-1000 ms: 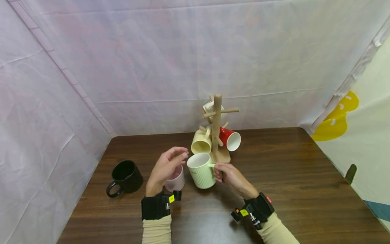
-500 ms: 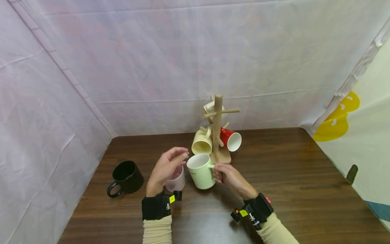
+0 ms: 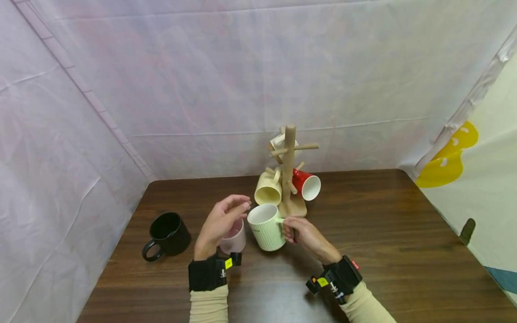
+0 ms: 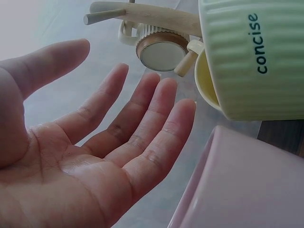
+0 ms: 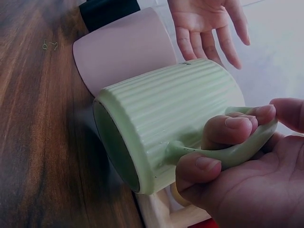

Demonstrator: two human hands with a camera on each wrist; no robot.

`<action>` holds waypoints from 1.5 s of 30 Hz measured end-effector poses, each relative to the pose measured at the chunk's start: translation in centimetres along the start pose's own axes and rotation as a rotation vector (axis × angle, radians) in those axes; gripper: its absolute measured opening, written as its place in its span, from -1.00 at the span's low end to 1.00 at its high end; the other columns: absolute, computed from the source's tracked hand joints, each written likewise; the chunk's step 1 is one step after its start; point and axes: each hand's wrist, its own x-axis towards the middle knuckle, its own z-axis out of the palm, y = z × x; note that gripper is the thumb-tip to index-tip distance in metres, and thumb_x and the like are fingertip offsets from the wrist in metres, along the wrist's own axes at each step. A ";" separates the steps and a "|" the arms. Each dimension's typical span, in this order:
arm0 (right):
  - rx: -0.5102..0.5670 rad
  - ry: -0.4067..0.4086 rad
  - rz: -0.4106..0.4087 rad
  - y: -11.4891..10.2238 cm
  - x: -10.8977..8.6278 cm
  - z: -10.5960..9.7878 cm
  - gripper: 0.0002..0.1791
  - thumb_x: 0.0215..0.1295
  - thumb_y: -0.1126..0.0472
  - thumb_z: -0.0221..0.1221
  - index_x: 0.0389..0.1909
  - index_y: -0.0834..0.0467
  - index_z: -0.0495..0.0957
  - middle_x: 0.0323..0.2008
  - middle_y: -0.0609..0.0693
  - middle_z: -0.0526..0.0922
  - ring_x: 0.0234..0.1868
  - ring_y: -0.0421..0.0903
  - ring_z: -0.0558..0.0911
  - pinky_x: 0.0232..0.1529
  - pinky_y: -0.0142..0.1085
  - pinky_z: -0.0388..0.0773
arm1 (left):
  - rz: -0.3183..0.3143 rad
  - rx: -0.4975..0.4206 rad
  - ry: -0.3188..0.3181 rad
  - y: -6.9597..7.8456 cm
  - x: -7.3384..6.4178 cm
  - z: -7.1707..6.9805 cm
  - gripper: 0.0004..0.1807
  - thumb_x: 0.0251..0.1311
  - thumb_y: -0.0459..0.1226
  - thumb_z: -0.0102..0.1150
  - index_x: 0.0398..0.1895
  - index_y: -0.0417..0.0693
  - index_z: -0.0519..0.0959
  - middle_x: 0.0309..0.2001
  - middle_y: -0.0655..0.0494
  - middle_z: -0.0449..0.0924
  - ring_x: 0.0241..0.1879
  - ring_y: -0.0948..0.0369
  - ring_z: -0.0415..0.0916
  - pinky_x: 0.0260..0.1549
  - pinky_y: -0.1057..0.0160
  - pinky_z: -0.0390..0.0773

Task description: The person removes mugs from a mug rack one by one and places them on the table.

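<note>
Handle [image 5: 237, 151] pinched by the right hand [image 3: 304, 237], the ribbed pale-green mug [image 3: 265, 231] is held clear of the bench [image 3: 375, 233], a grip that seems to leave its body free. The left hand [image 3: 218, 226], loosely spread and empty, hovers near the pink cup [image 3: 234, 242]. Beyond both, a wooden mug tree [image 3: 287, 170] bears the yellow mug [image 3: 266, 183], apparently by its handle.

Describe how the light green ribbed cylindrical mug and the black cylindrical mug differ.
The light green ribbed cylindrical mug is held off the dark brown wood-grain table by the right hand; the black cylindrical mug stands on it, untouched.
The green mug has ribbed sides, while the black mug's look smooth.
The green mug's handle points right; the black mug's points left and toward the person.
Both have one handle and an upward-facing opening.
</note>
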 end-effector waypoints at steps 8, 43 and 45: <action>-0.021 -0.010 0.011 -0.2 -0.3 -0.2 -0.65 0.46 0.26 -0.20 -0.52 0.39 0.13 -0.55 0.04 0.21 -0.54 -0.08 0.23 -0.46 -0.32 0.17 | -0.017 0.015 0.004 0.1 -0.1 0.1 -0.54 0.06 0.12 0.23 -0.01 0.15 0.56 0.08 0.04 0.57 0.03 0.01 0.52 -0.05 -0.01 0.51; -0.060 -0.195 0.052 0.1 -1.4 -1.9 -0.67 0.34 0.41 -0.25 -0.50 0.64 0.06 -0.55 0.11 0.24 -0.51 -0.05 0.31 -0.42 -0.36 0.33 | -0.020 0.008 -0.006 -0.1 0.2 0.4 -0.51 0.08 0.09 0.23 0.03 0.06 0.56 0.03 0.08 0.60 -0.01 0.05 0.52 -0.19 0.11 0.54; -0.058 -0.199 0.057 0.1 -1.5 -1.9 -0.67 0.34 0.39 -0.24 -0.49 0.64 0.06 -0.54 0.11 0.25 -0.51 -0.05 0.31 -0.42 -0.36 0.33 | -0.003 0.007 -0.003 -0.2 0.2 0.4 -0.50 0.09 0.07 0.22 0.04 0.03 0.55 0.03 0.06 0.60 -0.03 0.08 0.54 -0.12 0.07 0.53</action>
